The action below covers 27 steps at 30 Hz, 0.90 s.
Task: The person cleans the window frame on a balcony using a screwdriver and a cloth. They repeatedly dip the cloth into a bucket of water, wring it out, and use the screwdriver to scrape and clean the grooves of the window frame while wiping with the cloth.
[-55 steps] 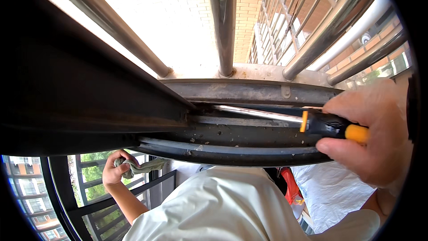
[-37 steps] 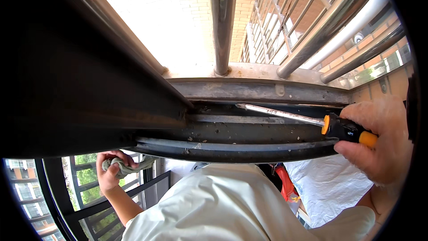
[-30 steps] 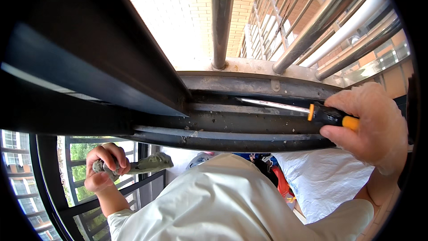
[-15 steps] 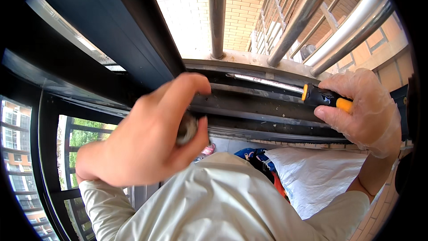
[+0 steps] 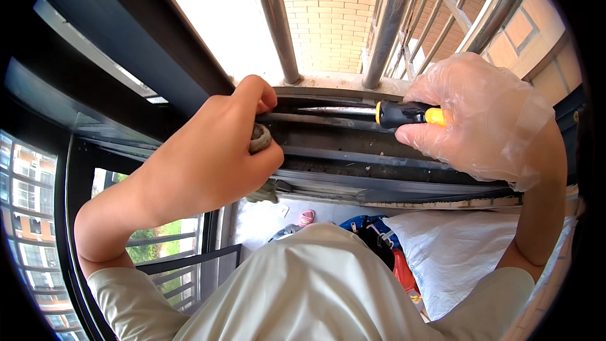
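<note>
My right hand, in a clear plastic glove, is closed around the black and yellow handle of a screwdriver. Its metal shaft points left and lies low over the dark window track, along one of the grooves. At the left end of the track, by the sliding frame, my bare left hand is closed on a dirty grey rag. Part of the rag bulges between thumb and fingers, and a loose end hangs below the hand. The screwdriver's tip is close to my left fingertips. Dirt specks lie in the track.
Metal security bars rise beyond the sill, with a brick wall outside. Dark window frames stand at left. Below the track are a white sack, a blue bag and a pink shoe on the floor.
My right hand and the screwdriver have shifted left, bringing the tip nearer my left hand. My left hand, blurred before, has moved up toward the track with the rag. The view has shifted slightly.
</note>
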Available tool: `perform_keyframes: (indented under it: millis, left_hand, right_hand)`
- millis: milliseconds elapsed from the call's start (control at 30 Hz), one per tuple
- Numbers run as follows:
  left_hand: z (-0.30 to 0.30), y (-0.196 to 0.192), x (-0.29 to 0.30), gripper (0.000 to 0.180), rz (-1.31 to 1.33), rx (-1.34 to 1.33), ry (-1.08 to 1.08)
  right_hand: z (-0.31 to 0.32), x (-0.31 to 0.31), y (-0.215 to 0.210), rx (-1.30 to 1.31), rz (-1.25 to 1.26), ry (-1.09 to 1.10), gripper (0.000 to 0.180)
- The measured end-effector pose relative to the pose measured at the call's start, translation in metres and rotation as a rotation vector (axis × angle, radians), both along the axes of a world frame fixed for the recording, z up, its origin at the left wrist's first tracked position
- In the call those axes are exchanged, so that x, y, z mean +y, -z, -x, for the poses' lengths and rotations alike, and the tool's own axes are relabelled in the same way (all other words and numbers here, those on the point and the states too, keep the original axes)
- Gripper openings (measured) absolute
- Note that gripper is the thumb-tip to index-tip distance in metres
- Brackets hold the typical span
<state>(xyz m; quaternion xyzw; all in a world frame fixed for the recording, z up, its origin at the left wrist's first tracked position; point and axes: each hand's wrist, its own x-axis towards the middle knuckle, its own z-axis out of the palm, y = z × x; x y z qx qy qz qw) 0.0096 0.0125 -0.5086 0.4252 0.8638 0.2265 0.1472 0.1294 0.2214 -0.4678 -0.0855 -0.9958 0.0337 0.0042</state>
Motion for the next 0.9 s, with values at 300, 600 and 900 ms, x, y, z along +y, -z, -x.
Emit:
perform_keyframes:
  millis: [300,600,900]
  left_hand:
    - [-0.002,-0.001,0.002,0.034,-0.056,-0.184,-0.044]
    - [-0.003,-0.002,0.002,0.037,-0.111,-0.266,-0.051]
    - [-0.011,-0.016,0.001,0.037,-0.17,-0.095,0.016]
  right_hand:
    - [0.006,-0.001,-0.001,-0.154,0.017,0.049,0.037]
    - [0.018,0.004,-0.004,-0.306,0.257,0.005,0.033]
    - [0.003,0.008,-0.007,-0.243,0.492,0.135,0.027]
